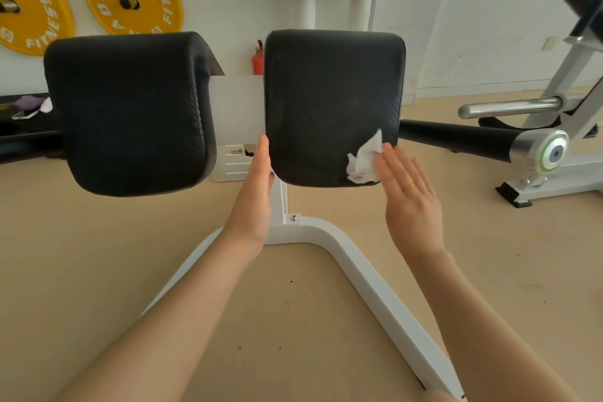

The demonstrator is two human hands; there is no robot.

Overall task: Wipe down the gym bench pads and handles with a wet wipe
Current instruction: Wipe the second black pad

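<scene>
so r grip (409, 192) flat, released, fingertips pressing wet wipe (363, 160) on rt pad (329, 91); l grip (257, 186) released.

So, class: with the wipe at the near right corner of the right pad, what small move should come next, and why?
Probably slide the right hand and wipe up the right pad: the wipe sits at its lower corner, and the left hand steadies the edge.

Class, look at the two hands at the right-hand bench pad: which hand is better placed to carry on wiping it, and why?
The right hand. Its straight fingers press the wet wipe against the pad near its lower right corner. The left hand only rests flat against the pad's left edge, without a wipe.
</scene>
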